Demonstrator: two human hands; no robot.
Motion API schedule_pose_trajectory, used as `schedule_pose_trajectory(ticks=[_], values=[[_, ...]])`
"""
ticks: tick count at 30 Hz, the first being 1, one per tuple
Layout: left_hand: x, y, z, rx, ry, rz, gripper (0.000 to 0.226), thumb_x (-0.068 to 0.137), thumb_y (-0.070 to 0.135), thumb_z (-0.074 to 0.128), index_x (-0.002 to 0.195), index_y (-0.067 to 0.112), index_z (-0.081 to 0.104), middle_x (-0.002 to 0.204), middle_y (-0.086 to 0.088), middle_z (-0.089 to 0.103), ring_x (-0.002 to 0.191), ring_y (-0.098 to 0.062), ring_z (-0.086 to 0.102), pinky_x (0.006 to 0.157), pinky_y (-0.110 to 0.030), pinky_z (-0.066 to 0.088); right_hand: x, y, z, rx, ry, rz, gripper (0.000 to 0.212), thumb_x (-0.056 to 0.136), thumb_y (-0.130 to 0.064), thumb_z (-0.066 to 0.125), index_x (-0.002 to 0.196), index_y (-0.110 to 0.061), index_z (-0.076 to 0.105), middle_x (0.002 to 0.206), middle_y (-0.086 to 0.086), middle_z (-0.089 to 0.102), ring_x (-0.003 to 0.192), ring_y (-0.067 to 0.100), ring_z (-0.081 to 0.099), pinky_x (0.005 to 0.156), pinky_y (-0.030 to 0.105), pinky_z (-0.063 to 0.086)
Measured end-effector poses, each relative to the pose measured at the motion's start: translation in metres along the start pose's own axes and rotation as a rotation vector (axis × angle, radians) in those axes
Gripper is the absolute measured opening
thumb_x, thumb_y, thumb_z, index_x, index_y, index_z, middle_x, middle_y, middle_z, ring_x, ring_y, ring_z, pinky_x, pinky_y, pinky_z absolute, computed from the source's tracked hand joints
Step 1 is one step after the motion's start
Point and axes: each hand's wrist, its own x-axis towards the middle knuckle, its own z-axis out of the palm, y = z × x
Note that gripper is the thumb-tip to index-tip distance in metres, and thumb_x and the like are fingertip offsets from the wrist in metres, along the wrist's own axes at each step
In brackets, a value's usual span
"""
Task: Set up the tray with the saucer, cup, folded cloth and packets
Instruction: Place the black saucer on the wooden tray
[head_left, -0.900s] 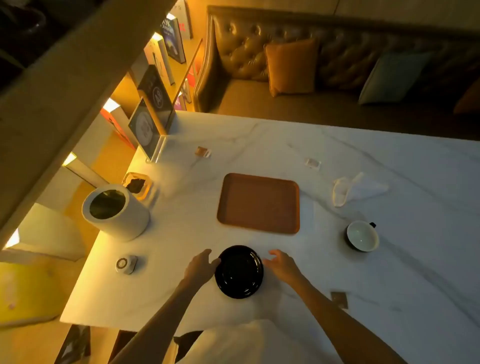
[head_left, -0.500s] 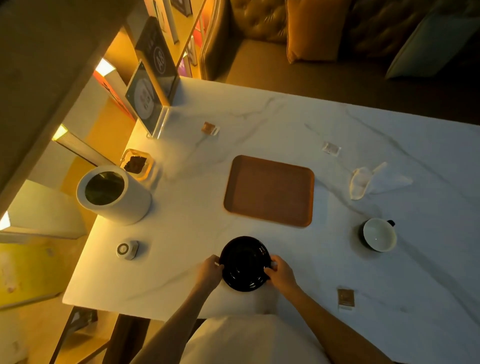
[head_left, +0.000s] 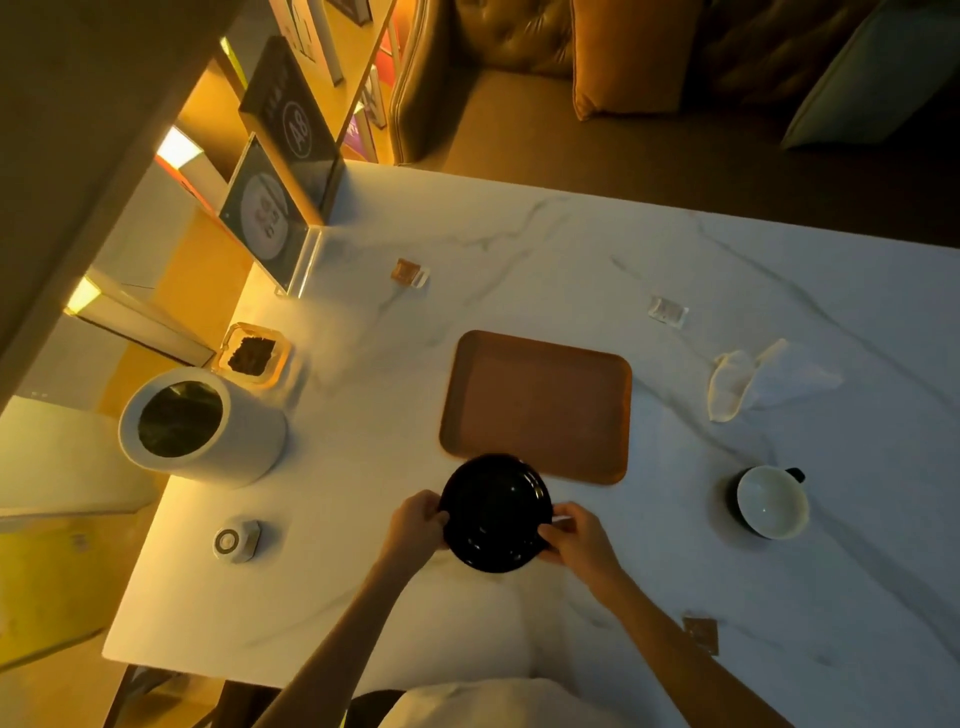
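Observation:
A black saucer (head_left: 496, 512) is held at the tray's near edge, its far rim overlapping the brown tray (head_left: 540, 405). My left hand (head_left: 418, 527) grips its left rim and my right hand (head_left: 576, 535) grips its right rim. A dark cup with a white inside (head_left: 771, 501) stands to the right. A crumpled white cloth (head_left: 743, 382) lies beyond it. Three packets lie apart: a brown packet (head_left: 410, 273) at the far left, a clear packet (head_left: 667, 312) at the far right, and a dark packet (head_left: 701, 634) near the front edge.
A white cylindrical container (head_left: 197, 426) stands at the left, with a small glass dish of dark bits (head_left: 252, 353) behind it. A small round white device (head_left: 234, 540) lies near the left edge. An upright acrylic sign (head_left: 270, 215) stands at the far left corner. A sofa (head_left: 675, 104) runs behind the table.
Both hands closed on the saucer's rims and carried it away from me, up to the tray's near edge. The camera tilted down and closer.

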Motion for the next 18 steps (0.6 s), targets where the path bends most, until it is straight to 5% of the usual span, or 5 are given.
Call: schedule_pose_trajectory(ticks=[14, 18], values=[[0.100, 0.120, -0.024, 0.142, 0.100, 0.017, 0.015, 0.094, 0.014, 0.051, 0.096, 0.005, 0.063, 0.088, -0.013, 0.068, 0.080, -0.025, 0.068, 0.073, -0.034, 0.056, 0.102, -0.120, -0.008, -0.042, 0.028, -0.075, 0.025, 0.090, 0.000, 0.059, 0.114, -0.004, 0.055, 0.107, 0.014, 0.061, 0.105, 0.033, 0.063, 0.079, 0.042, 0.060], [0.119, 0.126, -0.025, 0.159, 0.086, -0.019, 0.017, 0.095, 0.014, 0.049, 0.101, 0.004, 0.061, 0.092, -0.015, 0.070, 0.080, -0.025, 0.070, 0.073, -0.032, 0.057, 0.119, -0.124, -0.004, -0.020, 0.025, -0.068, 0.022, 0.090, 0.000, 0.057, 0.111, -0.007, 0.055, 0.102, 0.010, 0.061, 0.105, 0.032, 0.063, 0.069, 0.033, 0.060]])
